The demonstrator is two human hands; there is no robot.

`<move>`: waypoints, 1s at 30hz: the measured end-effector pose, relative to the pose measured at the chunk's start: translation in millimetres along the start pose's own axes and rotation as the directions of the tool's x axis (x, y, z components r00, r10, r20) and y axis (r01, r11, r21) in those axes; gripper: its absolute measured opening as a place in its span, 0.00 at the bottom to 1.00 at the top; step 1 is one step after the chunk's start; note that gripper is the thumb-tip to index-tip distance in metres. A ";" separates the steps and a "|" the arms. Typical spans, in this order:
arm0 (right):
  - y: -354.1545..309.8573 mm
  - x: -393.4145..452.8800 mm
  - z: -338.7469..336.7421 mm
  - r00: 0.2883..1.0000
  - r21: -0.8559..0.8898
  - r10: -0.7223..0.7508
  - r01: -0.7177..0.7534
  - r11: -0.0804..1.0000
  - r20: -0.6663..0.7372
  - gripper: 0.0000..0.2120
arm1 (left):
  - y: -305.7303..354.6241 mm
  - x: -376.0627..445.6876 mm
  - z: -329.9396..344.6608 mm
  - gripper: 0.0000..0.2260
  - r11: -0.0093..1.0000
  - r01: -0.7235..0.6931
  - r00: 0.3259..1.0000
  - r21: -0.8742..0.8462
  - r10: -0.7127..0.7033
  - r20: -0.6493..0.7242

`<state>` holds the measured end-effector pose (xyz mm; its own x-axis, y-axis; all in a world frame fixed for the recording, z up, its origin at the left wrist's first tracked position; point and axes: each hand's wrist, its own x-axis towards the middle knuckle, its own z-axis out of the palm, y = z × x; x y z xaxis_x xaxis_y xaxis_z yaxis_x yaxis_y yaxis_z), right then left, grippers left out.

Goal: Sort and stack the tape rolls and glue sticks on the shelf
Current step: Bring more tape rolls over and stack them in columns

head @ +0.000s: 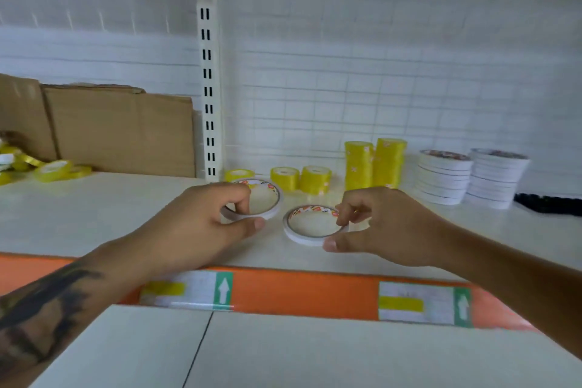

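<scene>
Loose yellow tape rolls [52, 169] lie jumbled by the cardboard [119, 129] at the far left, apparently still unsorted. The left hand [201, 217] pinches a flat white tape roll [267, 198] between thumb and curled fingers, tipping it off the shelf [94, 214]. Just beside it, the right hand [374, 224] pinches a second white roll [310, 225] the same way, probably to gather both. Behind stand yellow stacks [374, 164], then two white stacks [472, 176], the likely destination. No glue sticks are visible.
</scene>
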<state>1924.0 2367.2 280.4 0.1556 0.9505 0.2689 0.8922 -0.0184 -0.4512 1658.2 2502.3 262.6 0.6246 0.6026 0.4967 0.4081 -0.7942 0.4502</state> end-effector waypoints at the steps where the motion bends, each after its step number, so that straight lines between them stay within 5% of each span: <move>1: 12.3 -7.8 -8.2 1.000 -0.010 0.009 -0.009 1.000 -0.005 0.21 | 12.2 2.9 10.4 0.18 1.000 -0.008 1.000 -0.008 0.008 0.004; 11: 85.3 -58.4 -56.5 0.997 -0.067 0.078 -0.077 0.995 0.012 0.21 | 99.4 55.4 76.2 0.15 0.981 -0.151 0.982 -0.125 0.164 0.095; 17: 88.1 -73.2 -88.5 0.978 0.120 0.042 -0.017 0.993 -0.204 0.30 | 135.4 84.8 91.4 0.10 0.911 -0.275 0.905 -0.307 0.353 0.238; 25: 100.9 -80.7 -115.9 0.968 0.132 0.041 -0.008 0.991 -0.249 0.19 | 164.7 120.3 103.5 0.07 0.828 -0.314 0.835 -0.464 0.474 0.281; 30: 135.2 -60.7 -140.3 0.874 0.023 0.175 -0.185 0.983 -0.454 0.17 | 156.2 129.3 110.4 0.42 0.893 -0.209 0.909 -0.400 0.328 0.258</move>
<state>2094.7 2263.5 322.5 0.4841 0.6864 0.5426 0.8384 -0.1864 -0.5122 1876.2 2447.5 315.3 0.8733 0.2666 0.4078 -0.0323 -0.8034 0.5945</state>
